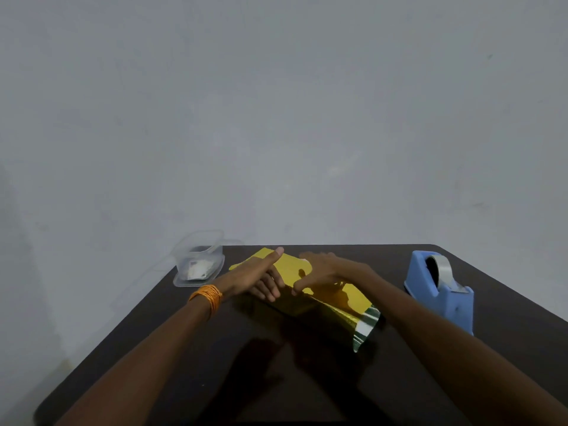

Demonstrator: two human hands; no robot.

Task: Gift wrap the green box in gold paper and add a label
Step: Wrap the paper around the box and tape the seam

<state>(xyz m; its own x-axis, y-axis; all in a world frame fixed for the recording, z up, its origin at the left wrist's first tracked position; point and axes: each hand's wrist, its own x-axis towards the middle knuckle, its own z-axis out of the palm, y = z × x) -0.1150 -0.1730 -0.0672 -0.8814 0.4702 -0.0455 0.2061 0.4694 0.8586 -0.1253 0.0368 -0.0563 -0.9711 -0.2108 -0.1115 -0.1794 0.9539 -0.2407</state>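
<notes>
Gold paper point(356, 299) lies mid-table, long axis ten to four o'clock — green box unseen, presumably inside. Left hand point(258, 275) at its ten o'clock end, forefinger straight, others curled, grip unclear; right hand point(322, 272) alongside — arched fingertips pressing.

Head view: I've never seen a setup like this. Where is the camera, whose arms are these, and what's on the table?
There is no machine here. A person wears one wide-angle camera on the head, looking down at their own arms. The left hand, with orange bangles at the wrist, and the right hand both rest on a sheet of gold paper on a dark table. Whether either hand grips the paper is unclear. No green box shows; it may be under the paper. A clear plastic container stands on the left and a blue tape dispenser on the right.
</notes>
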